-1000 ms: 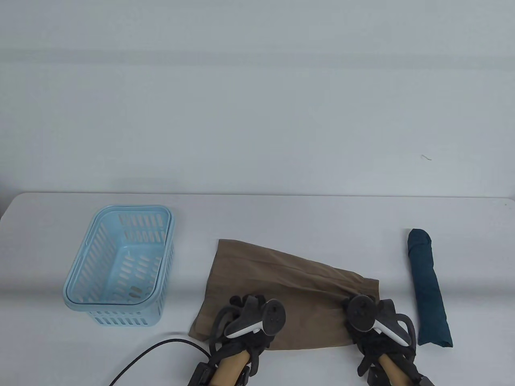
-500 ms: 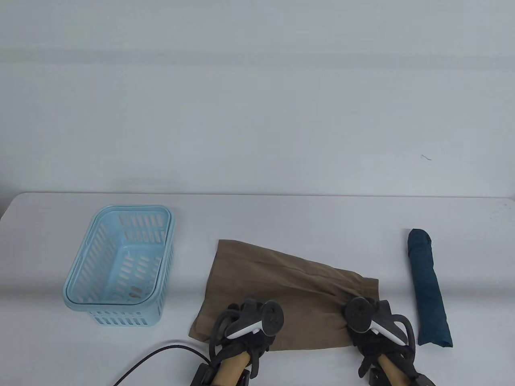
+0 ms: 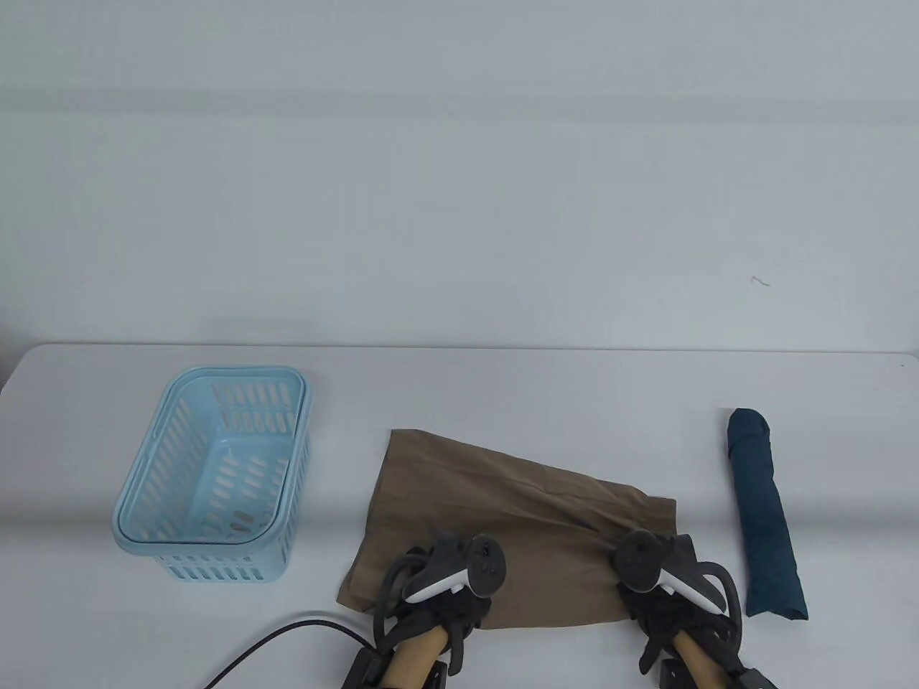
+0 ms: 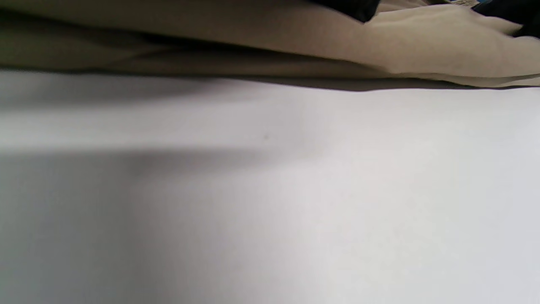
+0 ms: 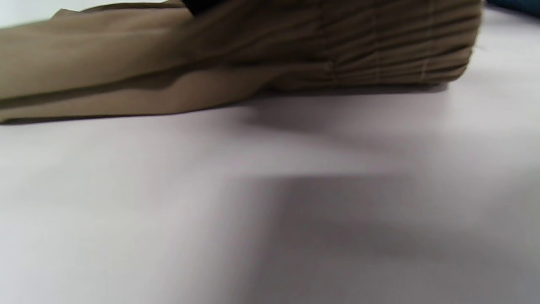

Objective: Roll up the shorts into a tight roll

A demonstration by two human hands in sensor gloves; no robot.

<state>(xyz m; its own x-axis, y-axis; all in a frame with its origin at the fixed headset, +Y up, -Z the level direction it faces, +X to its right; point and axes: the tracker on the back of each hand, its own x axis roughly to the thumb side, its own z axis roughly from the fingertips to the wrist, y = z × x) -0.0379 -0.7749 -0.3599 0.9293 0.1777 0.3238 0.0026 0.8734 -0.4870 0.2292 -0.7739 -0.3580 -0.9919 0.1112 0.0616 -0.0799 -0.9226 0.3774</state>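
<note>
At the near middle of the worktop the brown shorts [image 3: 502,524] lie folded flat, your left hand [image 3: 438,581] and right hand [image 3: 664,581] on their near edge. I cannot tell either grip, fingers hidden. Rolling looks about to start: you'd turn that edge over evenly, away from the blue basket [image 3: 215,474] and teal roll [image 3: 764,517] at the sides

Trackers hide both hands' fingers in table view, so grip on shorts [image 3: 502,517] can't be told. Wrist views blurred, shorts cut off at 12 o'clock edge. Forearms cut off at 6.

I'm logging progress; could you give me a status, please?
Both hands, left and right, on brown shorts' near edge; grip hidden. Shorts flat, unrolled. Nothing obstructing.
</note>
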